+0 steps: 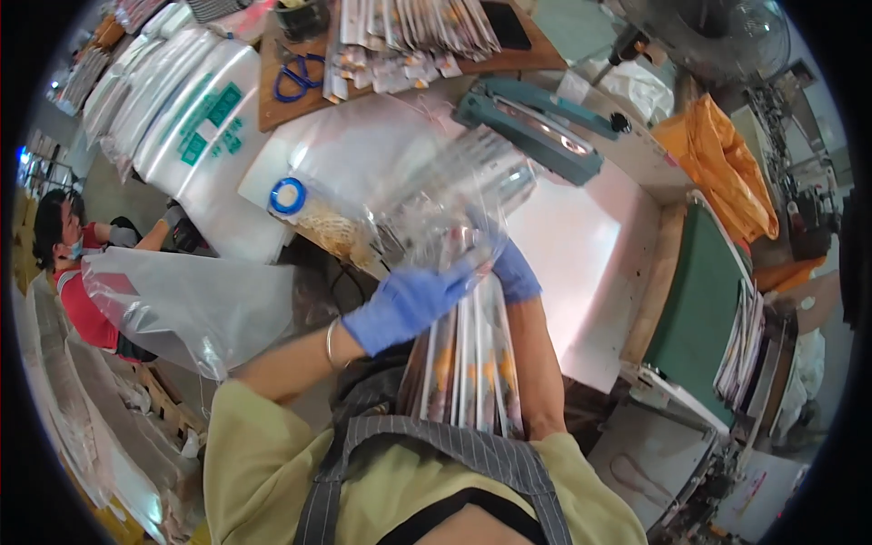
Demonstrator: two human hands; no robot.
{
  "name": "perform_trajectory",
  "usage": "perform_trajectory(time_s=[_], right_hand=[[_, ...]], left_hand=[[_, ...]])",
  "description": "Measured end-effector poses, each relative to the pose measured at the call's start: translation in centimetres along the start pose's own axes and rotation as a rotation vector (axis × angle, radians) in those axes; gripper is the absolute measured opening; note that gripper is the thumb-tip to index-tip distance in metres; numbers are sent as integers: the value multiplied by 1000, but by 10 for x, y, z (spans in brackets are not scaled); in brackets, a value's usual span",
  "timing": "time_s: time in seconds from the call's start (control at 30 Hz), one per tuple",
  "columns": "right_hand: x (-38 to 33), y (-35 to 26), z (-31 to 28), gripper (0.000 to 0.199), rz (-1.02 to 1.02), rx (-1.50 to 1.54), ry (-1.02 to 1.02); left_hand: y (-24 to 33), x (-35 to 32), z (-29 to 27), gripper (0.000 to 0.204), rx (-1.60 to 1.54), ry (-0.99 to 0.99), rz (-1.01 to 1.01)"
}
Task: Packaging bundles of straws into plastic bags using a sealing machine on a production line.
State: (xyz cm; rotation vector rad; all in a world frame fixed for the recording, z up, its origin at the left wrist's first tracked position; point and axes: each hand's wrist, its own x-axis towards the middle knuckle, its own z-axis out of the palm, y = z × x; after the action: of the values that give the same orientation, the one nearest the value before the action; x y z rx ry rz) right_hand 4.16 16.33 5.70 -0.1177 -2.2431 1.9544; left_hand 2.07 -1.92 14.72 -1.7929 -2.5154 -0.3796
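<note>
Both my hands wear blue gloves and meet over the middle of the worktable. My left hand (404, 307) is closed over the crumpled middle of a clear plastic bag (450, 195), its fingertips smeared by motion. My right hand (517, 271) is at the other side of the bag, its fingers partly hidden behind the film. Above my hands the bag's far part is blurred, with greyish striped contents. Below them a bundle of long, flat printed packets (468, 363), white with orange patches, runs down against my striped apron (427, 436).
A teal hand-lever sealer (536, 127) sits beyond my hands. Blue-handled scissors (298, 78), printed packets (409, 36) and a black phone (507, 25) lie on a wooden board. Left are stacked plastic bags (195, 109) and a co-worker (77, 272). A fan (718, 32) stands right.
</note>
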Motion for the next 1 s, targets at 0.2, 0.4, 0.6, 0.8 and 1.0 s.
perform_trajectory(time_s=[0.2,0.4,0.6,0.8,1.0], right_hand=[[-47,30,-64,69,125,129,-72],[-49,-14,-46,54,-53,108,421],[-111,-57,29,52,32,246,280],[-186,-91,-38,48,-135,-1023,153],[-111,-164,-108,10,-145,-1125,254]], left_hand=[[5,-34,114,42,-835,464,-657],[45,67,98,29,-2450,-146,-915],[64,-27,148,31,-1219,-345,-794],[62,-22,26,27,-595,-77,-111],[0,122,-44,15,-708,331,38]])
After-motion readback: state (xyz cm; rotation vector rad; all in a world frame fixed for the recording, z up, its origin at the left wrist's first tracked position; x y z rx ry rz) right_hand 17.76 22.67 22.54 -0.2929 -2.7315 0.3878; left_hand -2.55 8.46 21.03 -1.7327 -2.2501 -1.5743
